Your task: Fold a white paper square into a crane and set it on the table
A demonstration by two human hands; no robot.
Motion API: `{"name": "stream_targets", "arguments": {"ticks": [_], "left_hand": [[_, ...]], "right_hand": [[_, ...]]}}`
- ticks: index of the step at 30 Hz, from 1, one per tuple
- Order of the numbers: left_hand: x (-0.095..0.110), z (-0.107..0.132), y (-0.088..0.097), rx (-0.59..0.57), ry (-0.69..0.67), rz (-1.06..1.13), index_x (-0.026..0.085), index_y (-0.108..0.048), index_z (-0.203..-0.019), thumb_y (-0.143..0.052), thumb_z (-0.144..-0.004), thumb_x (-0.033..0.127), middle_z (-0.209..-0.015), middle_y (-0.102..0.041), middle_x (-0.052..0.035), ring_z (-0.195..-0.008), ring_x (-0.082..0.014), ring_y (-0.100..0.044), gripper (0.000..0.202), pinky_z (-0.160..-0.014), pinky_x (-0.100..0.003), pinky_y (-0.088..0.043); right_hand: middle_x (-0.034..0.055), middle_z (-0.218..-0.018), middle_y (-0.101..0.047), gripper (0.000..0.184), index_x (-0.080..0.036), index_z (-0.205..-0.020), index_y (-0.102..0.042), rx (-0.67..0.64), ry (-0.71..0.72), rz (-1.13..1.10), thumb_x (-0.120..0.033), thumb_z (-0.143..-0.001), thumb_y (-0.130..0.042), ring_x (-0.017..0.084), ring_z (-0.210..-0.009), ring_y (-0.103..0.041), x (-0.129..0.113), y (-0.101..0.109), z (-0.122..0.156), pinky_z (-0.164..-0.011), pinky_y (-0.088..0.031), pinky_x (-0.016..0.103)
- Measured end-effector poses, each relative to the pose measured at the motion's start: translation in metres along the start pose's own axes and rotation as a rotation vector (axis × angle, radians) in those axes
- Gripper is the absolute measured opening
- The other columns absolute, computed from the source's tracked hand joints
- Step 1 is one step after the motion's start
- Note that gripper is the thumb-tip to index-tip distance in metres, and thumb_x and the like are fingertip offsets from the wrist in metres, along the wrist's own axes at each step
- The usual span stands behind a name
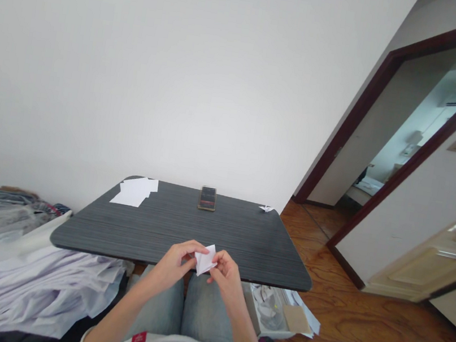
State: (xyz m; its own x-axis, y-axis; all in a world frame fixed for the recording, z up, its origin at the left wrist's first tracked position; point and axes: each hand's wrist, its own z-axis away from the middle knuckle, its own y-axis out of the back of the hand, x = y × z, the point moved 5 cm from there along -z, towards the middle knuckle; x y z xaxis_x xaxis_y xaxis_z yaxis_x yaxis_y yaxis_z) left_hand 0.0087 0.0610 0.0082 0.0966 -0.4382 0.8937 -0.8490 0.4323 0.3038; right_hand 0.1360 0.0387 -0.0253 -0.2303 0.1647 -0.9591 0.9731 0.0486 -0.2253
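A small folded white paper [206, 260] is held above the near edge of a dark grey table [167, 230]. My left hand [173, 263] pinches its left side with fingers closed. My right hand [226, 272] pinches its right side, fingers closed too. Both hands hover over my lap, just in front of the table edge.
Several loose white sheets [135, 191] lie at the table's far left. A phone [207, 197] stands at the far middle, and a small folded paper figure [266, 208] sits at the far right corner. Piled cloth [32, 279] lies to my left. A box of papers [279, 313] sits on the floor to the right, near an open doorway [410, 158].
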Motion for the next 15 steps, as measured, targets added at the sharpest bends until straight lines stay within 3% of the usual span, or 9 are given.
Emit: {"name": "stream_targets", "arguments": {"ticks": [6,15], "left_hand": [[0.0002,-0.0002,-0.0042,-0.006,0.005,-0.015,0.016,-0.062,-0.097,-0.043,-0.074,0.005,-0.097,-0.059,-0.0076,-0.087,-0.0168,-0.056,0.032,-0.071,-0.025,-0.045],[-0.0036,0.0004,0.0024,0.059,0.084,0.043,0.013,-0.06,-0.093,-0.047,-0.074,0.012,-0.089,-0.059,-0.0071,-0.077,-0.0165,-0.058,0.023,-0.068,-0.026,-0.046]], "right_hand": [[-0.005,-0.058,-0.057,0.009,-0.018,-0.068,-0.049,0.042,0.005,-0.023,-0.012,-0.062,-0.05,0.007,-0.048,-0.047,0.005,0.0019,-0.0017,-0.039,-0.037,0.013],[0.0025,-0.07,-0.066,0.017,-0.016,-0.077,-0.057,0.178,0.056,0.04,-0.027,-0.066,-0.062,0.012,-0.056,-0.059,0.0041,0.0067,-0.0016,-0.042,-0.044,0.017]]}}
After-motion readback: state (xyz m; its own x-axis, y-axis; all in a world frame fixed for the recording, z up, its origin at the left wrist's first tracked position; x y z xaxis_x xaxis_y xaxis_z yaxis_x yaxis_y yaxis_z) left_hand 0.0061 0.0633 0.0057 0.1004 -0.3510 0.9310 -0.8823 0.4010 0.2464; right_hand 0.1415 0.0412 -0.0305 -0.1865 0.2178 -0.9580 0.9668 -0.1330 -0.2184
